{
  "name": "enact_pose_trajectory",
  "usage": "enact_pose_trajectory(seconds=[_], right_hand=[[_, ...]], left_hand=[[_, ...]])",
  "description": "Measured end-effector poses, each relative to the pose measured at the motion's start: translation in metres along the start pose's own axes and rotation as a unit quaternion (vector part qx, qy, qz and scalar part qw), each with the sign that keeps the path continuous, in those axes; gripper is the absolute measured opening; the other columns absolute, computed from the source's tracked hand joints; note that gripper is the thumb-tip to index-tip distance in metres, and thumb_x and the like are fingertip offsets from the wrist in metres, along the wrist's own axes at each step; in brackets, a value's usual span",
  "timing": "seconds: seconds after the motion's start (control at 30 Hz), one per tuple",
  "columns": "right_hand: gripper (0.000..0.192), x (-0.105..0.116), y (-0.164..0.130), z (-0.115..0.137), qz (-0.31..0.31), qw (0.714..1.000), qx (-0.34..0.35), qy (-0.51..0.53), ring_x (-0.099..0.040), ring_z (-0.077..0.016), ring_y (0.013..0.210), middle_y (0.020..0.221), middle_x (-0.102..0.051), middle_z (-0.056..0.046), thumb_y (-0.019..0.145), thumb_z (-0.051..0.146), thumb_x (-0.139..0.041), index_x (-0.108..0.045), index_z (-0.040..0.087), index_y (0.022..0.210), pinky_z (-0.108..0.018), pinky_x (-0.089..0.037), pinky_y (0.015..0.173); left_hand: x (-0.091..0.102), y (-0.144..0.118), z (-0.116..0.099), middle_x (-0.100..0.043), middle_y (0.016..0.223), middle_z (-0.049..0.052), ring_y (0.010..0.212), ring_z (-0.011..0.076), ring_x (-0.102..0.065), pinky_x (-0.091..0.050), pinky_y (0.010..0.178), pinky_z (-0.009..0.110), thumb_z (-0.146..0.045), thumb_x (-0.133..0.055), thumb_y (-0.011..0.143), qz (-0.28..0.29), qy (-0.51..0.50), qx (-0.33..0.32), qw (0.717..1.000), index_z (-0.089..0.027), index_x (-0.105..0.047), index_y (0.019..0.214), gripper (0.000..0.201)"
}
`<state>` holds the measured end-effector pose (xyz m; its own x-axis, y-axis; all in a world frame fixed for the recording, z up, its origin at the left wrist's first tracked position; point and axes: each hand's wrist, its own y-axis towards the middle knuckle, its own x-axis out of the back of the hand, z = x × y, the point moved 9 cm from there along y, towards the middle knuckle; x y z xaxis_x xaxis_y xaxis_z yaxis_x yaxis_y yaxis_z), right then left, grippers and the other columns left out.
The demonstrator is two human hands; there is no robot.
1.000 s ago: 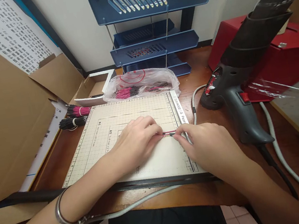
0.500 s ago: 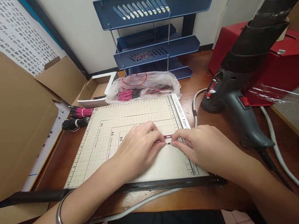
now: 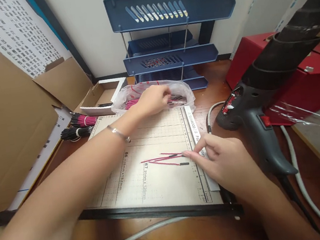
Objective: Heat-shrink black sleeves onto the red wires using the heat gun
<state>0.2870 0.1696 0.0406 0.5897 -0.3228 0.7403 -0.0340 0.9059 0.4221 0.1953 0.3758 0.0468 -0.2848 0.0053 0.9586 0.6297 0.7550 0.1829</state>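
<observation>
Several thin pink wires with black ends [image 3: 166, 160] lie on the beige gridded cutter board [image 3: 144, 178]. My right hand [image 3: 223, 160] rests at the board's right ruler edge, its fingertips touching the wires' black ends. My left hand [image 3: 152, 99] is stretched to the far edge of the board, on the clear plastic bag [image 3: 179, 89] that holds more pink and black wires. Whether its fingers hold a wire cannot be seen.
A black heat gun [image 3: 256, 121] with a grey cable [image 3: 301, 183] lies to the right, before a red box [image 3: 315, 72]. A blue tiered tray rack [image 3: 173, 49] stands at the back. Cardboard boxes [image 3: 8, 130] and wire bundles [image 3: 78, 126] are at the left.
My left hand let go of the wires and reached forward to the plastic bag. The wires now lie on the board under my right fingertips.
</observation>
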Motion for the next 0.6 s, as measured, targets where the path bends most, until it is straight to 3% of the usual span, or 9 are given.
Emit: enact_pose_trajectory(seconds=[0.1, 0.23, 0.37, 0.6], right_hand=[[0.047, 0.007, -0.001, 0.004, -0.035, 0.999, -0.003, 0.019, -0.021, -0.0052, 0.046, 0.05, -0.019, 0.009, 0.093, 0.049, -0.064, -0.052, 0.017, 0.06, -0.021, -0.023, 0.048], [0.045, 0.017, -0.004, -0.007, -0.079, 0.993, -0.083, 0.034, -0.02, -0.0056, 0.05, 0.053, -0.018, 0.008, 0.095, 0.044, -0.062, -0.052, 0.017, 0.061, -0.023, -0.022, 0.051], [0.044, 0.024, -0.008, -0.016, -0.114, 0.982, -0.139, 0.06, -0.019, -0.0064, 0.052, 0.055, -0.017, 0.007, 0.093, 0.044, -0.063, -0.051, 0.017, 0.061, -0.025, -0.022, 0.053], [0.043, 0.028, -0.009, -0.018, -0.12, 0.975, -0.176, 0.066, -0.021, -0.0061, 0.052, 0.055, -0.018, 0.007, 0.092, 0.042, -0.064, -0.052, 0.017, 0.06, -0.024, -0.023, 0.053]], left_hand=[[-0.023, 0.034, 0.014, -0.076, 0.109, 0.012, 0.105, 0.0291, -0.067, -0.047, 0.092, 0.039, -0.02, -0.058, 0.092, 0.036, 0.031, 0.022, 0.999, -0.017, -0.077, 0.107, 0.024], [-0.044, 0.052, 0.016, -0.076, 0.106, 0.012, 0.103, 0.0301, -0.068, -0.047, 0.093, 0.038, -0.027, -0.066, 0.087, 0.078, 0.074, 0.028, 0.994, -0.019, -0.08, 0.1, 0.021], [-0.052, 0.06, 0.013, -0.075, 0.109, 0.013, 0.107, 0.0314, -0.066, -0.048, 0.094, 0.037, -0.038, -0.069, 0.085, 0.091, 0.113, 0.028, 0.989, -0.018, -0.079, 0.108, 0.031], [-0.056, 0.063, 0.004, -0.076, 0.106, 0.011, 0.107, 0.0315, -0.068, -0.05, 0.092, 0.037, -0.036, -0.072, 0.083, 0.106, 0.14, 0.024, 0.984, -0.02, -0.079, 0.108, 0.031]])
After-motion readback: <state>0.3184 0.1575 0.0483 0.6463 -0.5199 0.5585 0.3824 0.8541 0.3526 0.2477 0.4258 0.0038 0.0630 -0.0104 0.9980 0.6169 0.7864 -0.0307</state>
